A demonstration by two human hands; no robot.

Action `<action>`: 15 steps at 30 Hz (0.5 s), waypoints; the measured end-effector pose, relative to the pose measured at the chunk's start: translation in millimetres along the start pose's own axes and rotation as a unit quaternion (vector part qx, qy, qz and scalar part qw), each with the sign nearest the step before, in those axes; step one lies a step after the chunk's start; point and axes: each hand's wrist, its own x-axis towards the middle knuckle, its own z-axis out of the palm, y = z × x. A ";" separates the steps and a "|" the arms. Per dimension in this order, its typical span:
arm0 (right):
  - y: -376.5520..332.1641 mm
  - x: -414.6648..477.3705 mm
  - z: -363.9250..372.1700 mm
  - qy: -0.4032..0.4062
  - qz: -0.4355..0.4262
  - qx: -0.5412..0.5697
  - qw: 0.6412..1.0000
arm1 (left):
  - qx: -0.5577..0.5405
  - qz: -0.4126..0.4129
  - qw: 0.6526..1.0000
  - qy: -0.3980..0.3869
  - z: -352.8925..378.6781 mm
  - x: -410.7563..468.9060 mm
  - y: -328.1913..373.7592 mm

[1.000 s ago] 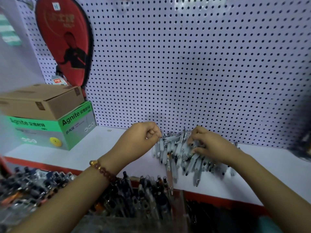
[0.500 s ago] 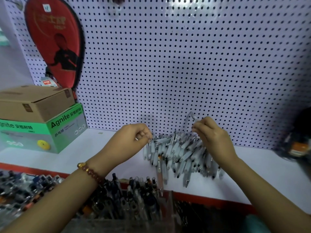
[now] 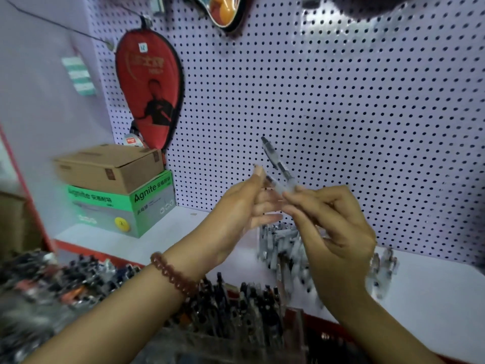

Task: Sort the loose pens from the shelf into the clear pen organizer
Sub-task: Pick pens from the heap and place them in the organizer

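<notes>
Clear pens (image 3: 278, 166), two, pinched by right hand (image 3: 338, 232) fingers; left hand (image 3: 236, 206) fingers relaxed, straight, beside them.

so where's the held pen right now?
Head view, centre: the pen is raised before the pegboard, pinched in the right hand, left hand close beside it, above the pen pile on the shelf.

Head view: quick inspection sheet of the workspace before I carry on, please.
Surface: white shelf, red front edge.
Job's things: pen pile on the shelf; one pen held above it; organizer in front, blurred, holds pens.
Clutter: green box under cardboard box, left.
Grips: right hand pinches the pen; left hand open beside it, contact unclear.
Cables: nothing seen.
Surroundings: pegboard behind, red paddle case hanging.
</notes>
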 end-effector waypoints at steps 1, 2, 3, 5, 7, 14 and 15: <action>-5.1 -2.3 5.0 -0.011 -0.009 0.003 1.000 | -0.071 -0.011 0.997 0.000 -1.3 -6.3 4.2; -10.1 -5.4 10.3 -0.029 -0.019 0.006 0.999 | -0.123 -0.016 0.992 0.005 -4.1 -12.5 7.2; -15.0 -9.4 15.5 -0.055 -0.028 0.012 0.998 | -0.160 -0.015 0.987 0.017 -7.8 -18.7 9.4; -25.5 -18.4 25.1 -0.117 -0.029 0.035 0.992 | -0.198 -0.001 0.979 0.049 -17.8 -31.0 12.6; -37.8 -27.5 34.3 -0.146 -0.006 0.066 0.987 | -0.191 0.019 0.979 0.076 -30.4 -44.9 14.7; -90.9 -53.5 69.5 -0.244 0.099 0.157 0.952 | -0.115 0.097 0.970 0.190 -76.3 -113.8 6.0; -98.1 -58.9 74.9 -0.272 0.109 0.165 0.942 | -0.095 0.101 0.969 0.203 -82.1 -123.9 2.4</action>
